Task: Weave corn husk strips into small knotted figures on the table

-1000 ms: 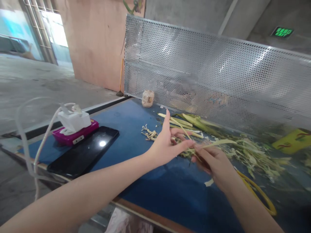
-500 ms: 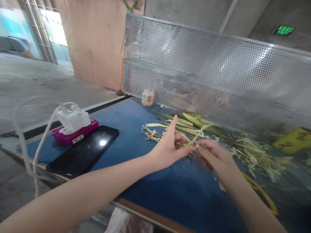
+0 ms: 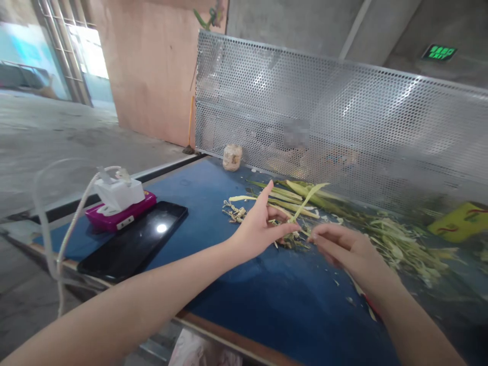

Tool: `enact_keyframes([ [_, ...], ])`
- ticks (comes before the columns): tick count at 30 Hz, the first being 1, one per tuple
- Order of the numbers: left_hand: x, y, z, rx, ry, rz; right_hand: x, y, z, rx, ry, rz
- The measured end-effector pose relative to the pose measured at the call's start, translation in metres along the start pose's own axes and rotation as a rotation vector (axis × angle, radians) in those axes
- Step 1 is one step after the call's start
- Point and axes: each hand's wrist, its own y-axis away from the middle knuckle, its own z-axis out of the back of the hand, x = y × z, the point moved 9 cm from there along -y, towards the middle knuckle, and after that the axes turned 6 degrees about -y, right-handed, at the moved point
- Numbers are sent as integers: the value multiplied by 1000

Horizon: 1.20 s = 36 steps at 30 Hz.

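My left hand (image 3: 263, 224) pinches a thin pale green plant strip (image 3: 307, 198) between thumb and fingers, its index finger pointing up. My right hand (image 3: 348, 251) is just to the right, fingers closed and pinching the same strip near its lower end. The strip curls upward between the two hands. Both hands hover over the blue table top (image 3: 267, 300). Behind them lie green stalks (image 3: 305, 190) and a long heap of peeled husk scraps (image 3: 396, 246).
A black phone (image 3: 133, 241) lies at the left, beside a magenta box (image 3: 122, 213) with a white charger (image 3: 118, 190) and cable on it. A perforated metal screen (image 3: 343, 122) stands along the table's back. A pale lump (image 3: 232, 156) sits at its foot; a yellow object (image 3: 459, 221) is far right.
The strip pulled out sideways to the right a second ago now curls upward. My right hand has drawn back toward my left hand, then eased slightly right. The view tilted a little.
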Motion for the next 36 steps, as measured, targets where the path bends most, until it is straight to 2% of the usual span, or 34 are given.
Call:
enact_keyframes([
  [3, -3, 4, -5, 31, -117, -23, -3, 0, -15, 159, -109, -27],
  [6, -9, 8, -14, 76, -222, -107, -7, 2, -30, 231, -233, -56],
  [11, -16, 12, -20, 96, -305, -199, -25, 1, -35, 172, -159, -167],
  [13, -18, 12, -17, 64, -324, -215, -26, 0, -30, 149, -136, -171],
  [16, -20, 10, -11, -1, -355, -214, -20, -2, -18, 73, -98, -118],
  [25, -3, 8, -9, 28, -282, -47, 13, 2, 6, -197, 207, 140],
  [28, -3, 9, -13, 62, -184, -5, 14, 3, 8, -221, 162, 149],
  [32, -5, 11, -20, 113, -137, 3, 5, 2, 10, -235, -61, 140],
  [36, -2, 12, -22, 132, -133, -5, -8, -3, 3, -143, -281, 40],
])
